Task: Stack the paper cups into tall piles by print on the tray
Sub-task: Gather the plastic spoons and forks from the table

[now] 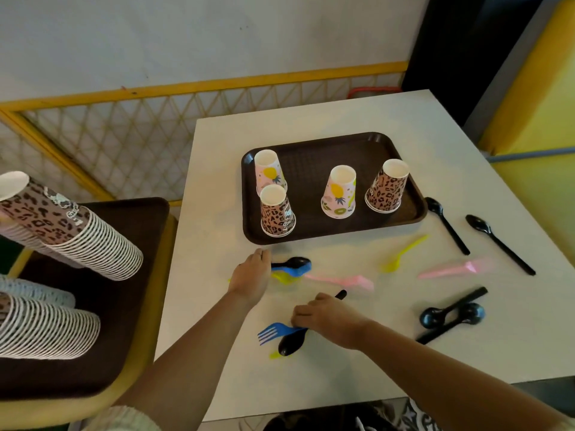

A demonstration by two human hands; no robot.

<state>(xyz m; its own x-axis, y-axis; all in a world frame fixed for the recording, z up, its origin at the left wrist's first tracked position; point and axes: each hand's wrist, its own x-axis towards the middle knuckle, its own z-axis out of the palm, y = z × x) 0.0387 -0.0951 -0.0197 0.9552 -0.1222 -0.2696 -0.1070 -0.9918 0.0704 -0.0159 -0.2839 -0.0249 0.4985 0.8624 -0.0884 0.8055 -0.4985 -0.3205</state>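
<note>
Gripping a black plastic spoon and blue plastic fork, your right hand rests on the white worktop. Left hand lies flat, fingers relaxed. Beyond, four upturned printed paper cups stand apart on the brown plastic tray.

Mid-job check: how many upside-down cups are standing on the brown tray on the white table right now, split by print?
Fruit-print cups: 2
Leopard-print cups: 2
Total on the tray: 4
Some may be several cups nested together; I cannot tell.
</note>
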